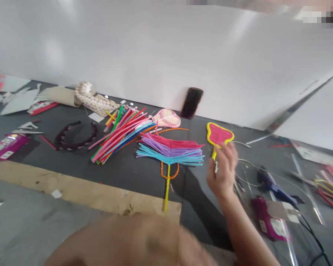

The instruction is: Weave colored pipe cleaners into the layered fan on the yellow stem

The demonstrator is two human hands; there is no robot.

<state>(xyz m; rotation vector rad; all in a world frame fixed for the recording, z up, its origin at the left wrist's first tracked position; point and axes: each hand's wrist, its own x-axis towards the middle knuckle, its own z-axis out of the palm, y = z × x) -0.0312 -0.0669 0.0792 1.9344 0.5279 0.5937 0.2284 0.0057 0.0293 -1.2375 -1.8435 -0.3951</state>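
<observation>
My right hand (pixel 222 170) is raised above the dark mat, blurred by motion, fingers partly curled near the yellow handle of a pink heart-shaped fan with a yellow rim (pixel 218 135). Whether it grips the handle is unclear. To its left lies a fan of pink, purple and blue pipe cleaners (pixel 170 149) on a yellow stem with an orange loop (pixel 168 181). A pile of mixed coloured pipe cleaners (pixel 122 135) lies further left. My left hand is not visible; a blurred limb (pixel 133 242) fills the bottom of the view.
A phone (pixel 192 102) leans on the white wall. A pink oval piece (pixel 168 118), dark headband (pixel 74 137), shell string (pixel 96 99), blue glue gun (pixel 274 186), purple packets (pixel 7 146) and scattered wires lie on the mat. A wooden board (pixel 80 190) lies in front.
</observation>
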